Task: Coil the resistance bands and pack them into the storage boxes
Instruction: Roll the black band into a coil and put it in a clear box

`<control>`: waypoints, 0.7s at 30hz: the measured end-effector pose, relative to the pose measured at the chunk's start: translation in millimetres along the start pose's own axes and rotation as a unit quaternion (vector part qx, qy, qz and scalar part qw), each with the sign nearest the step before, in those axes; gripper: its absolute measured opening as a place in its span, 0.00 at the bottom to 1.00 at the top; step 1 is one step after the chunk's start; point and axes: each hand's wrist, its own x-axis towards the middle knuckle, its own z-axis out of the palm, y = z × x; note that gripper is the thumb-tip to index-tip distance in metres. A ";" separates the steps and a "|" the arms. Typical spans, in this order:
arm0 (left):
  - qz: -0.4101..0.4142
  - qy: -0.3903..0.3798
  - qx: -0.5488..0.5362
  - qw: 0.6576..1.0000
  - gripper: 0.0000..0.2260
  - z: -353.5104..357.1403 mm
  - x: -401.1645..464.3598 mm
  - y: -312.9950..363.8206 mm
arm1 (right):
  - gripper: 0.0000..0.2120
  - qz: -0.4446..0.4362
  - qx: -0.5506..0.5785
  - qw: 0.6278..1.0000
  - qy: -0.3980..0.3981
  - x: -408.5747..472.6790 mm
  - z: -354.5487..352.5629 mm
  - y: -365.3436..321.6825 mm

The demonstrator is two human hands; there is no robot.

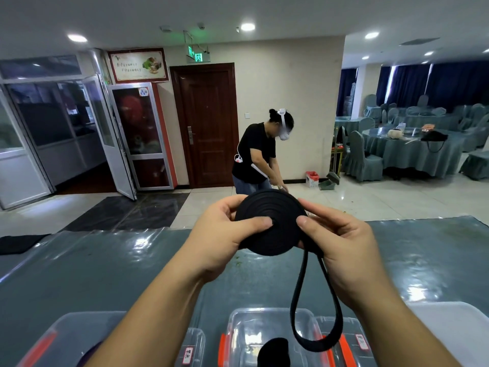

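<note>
A black resistance band (275,207) is wound into a flat round coil that I hold up above the table. My left hand (225,234) grips the coil's left side, thumb pressed on its face. My right hand (341,242) holds the right side, thumb on the coil's edge. A loose loop of the same band hangs from the coil down to a clear storage box (264,327) with orange latches at the near edge. Something black lies in that box. A second clear box (87,332) stands at the near left, partly hidden by my left forearm.
The table (105,266) is covered in shiny grey-green plastic. A third clear box (354,337) stands right of the middle one. A person in a black shirt (259,152) stands beyond the far edge. Round tables and covered chairs fill the right background.
</note>
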 end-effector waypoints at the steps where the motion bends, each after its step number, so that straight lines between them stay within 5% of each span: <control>1: 0.001 0.009 -0.024 1.000 0.15 3.6 -0.7 -1.8 | 0.14 -0.003 0.015 1.000 0.007 -0.1 2.1 0.2; 4: -0.016 0.011 -0.051 0.999 0.15 7.8 -2.6 -7.6 | 0.14 -0.012 0.013 1.000 0.009 0.2 2.0 -2.4; 10: -0.089 -0.116 0.110 0.983 0.16 -12.6 -4.5 1.6 | 0.14 -0.029 -0.159 0.980 -0.114 4.2 -14.4 -20.8; 16: -0.037 -0.007 -0.005 0.999 0.10 2.3 -5.5 -4.0 | 0.17 -0.046 -0.071 0.996 -0.036 0.6 -6.4 -10.6; 21: -0.056 -0.032 0.016 0.998 0.12 6.3 -3.7 -5.4 | 0.16 -0.038 -0.076 0.996 -0.032 1.7 -7.8 -12.7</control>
